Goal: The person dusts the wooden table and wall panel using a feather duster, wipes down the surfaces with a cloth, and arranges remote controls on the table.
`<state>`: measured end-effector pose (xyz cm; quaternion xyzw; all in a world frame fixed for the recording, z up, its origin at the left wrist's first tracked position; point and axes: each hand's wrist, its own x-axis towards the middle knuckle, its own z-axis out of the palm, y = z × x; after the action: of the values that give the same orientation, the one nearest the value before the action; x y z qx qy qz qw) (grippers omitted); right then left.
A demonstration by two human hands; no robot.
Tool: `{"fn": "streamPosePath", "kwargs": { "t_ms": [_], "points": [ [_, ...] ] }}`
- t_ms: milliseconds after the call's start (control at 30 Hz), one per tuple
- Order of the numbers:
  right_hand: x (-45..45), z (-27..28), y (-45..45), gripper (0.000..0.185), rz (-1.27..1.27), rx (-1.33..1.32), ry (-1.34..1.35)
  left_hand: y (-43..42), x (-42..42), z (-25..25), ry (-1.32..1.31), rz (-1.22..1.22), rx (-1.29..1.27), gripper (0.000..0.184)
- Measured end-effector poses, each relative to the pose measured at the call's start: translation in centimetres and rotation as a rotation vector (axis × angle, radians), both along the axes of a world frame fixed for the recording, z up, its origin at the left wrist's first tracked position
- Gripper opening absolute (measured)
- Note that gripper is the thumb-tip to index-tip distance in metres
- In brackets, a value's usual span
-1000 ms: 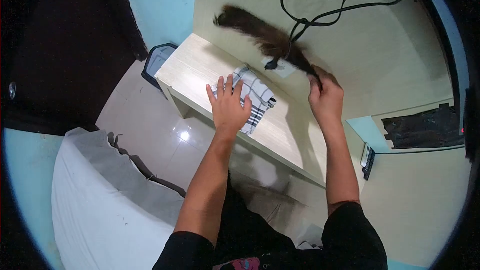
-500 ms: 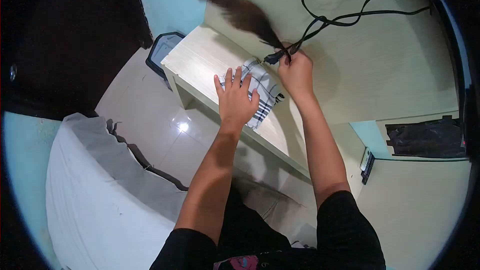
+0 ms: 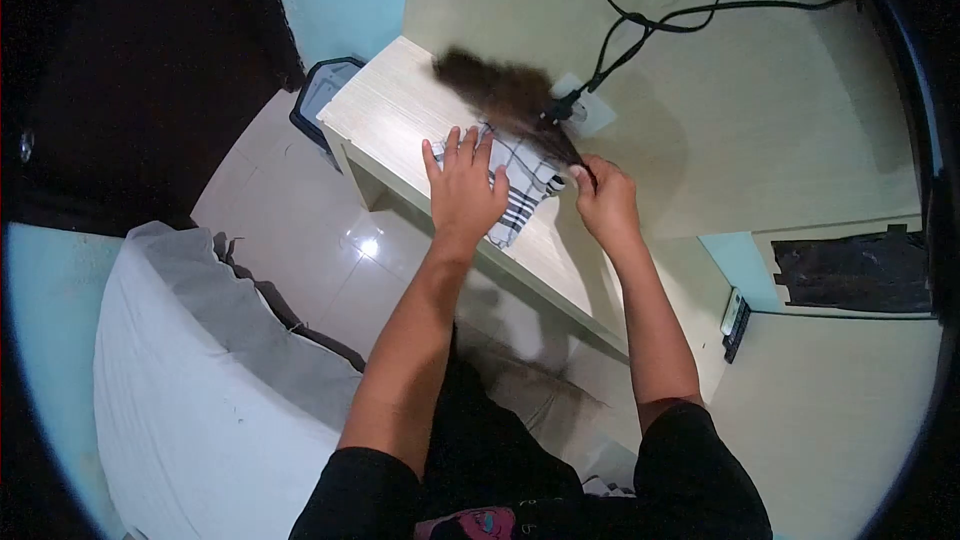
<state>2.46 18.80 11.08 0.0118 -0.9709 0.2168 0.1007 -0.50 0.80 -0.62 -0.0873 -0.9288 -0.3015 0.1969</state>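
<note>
My left hand (image 3: 466, 190) lies flat with its fingers spread on a folded checked cloth (image 3: 519, 202), white with dark lines, on the pale wooden shelf (image 3: 385, 105). To its right, my right hand (image 3: 606, 202) is closed round the thin end of a brown feather duster (image 3: 505, 95). The duster's fluffy part is blurred and reaches up and left, over the cloth's upper edge and the back of the shelf. Just beyond it, a black plug (image 3: 562, 108) on a cable sits at a pale wall socket (image 3: 592, 116).
Black cables (image 3: 660, 25) hang in front of the wooden back panel. A dark-rimmed bin (image 3: 322, 90) stands beyond the shelf's left end. A white-covered mattress (image 3: 200, 390) is at the lower left. Remotes (image 3: 735, 325) lie at the right, below black tape (image 3: 850, 272).
The duster in my right hand moved left and up, beside the cables, then came down toward the cloth. My left hand stays on the cloth. The view has shifted slightly.
</note>
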Motion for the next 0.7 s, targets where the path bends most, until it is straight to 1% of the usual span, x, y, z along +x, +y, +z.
{"fn": "streamPosePath", "kwargs": {
  "t_ms": [100,167,200,300,400,500,600,700],
  "points": [
    [2.0,-1.4,2.5,0.021,-0.126,-0.077,0.032,-0.5,0.2,-0.2,-0.001,-0.073,0.035,0.038],
    [3.5,-2.8,4.3,0.021,-0.109,-0.024,-0.002,-0.8,0.7,0.0,-0.009,-0.098,0.055,0.031],
    [4.4,-3.2,4.9,0.021,-0.101,0.002,-0.021,-0.8,1.1,-0.1,-0.013,-0.099,0.056,0.031],
    [6.2,-3.8,6.3,0.021,-0.145,-0.046,0.116,-1.3,1.5,-0.3,-0.009,-0.094,0.057,0.030],
    [8.0,-4.7,7.9,0.022,-0.104,-0.039,0.061,-1.2,2.3,-0.2,-0.004,-0.089,0.068,0.029],
    [9.4,-4.4,8.9,0.022,-0.193,-0.006,0.084,-1.4,2.3,-0.2,0.002,-0.078,0.064,0.028],
    [11.0,-5.0,9.8,0.022,-0.211,0.008,0.032,-1.3,2.2,-0.1,0.012,-0.088,0.045,0.028],
    [12.3,-4.9,10.6,0.022,-0.272,0.013,0.084,-1.4,2.2,-0.2,0.008,-0.085,0.034,0.028]
  ]
}}
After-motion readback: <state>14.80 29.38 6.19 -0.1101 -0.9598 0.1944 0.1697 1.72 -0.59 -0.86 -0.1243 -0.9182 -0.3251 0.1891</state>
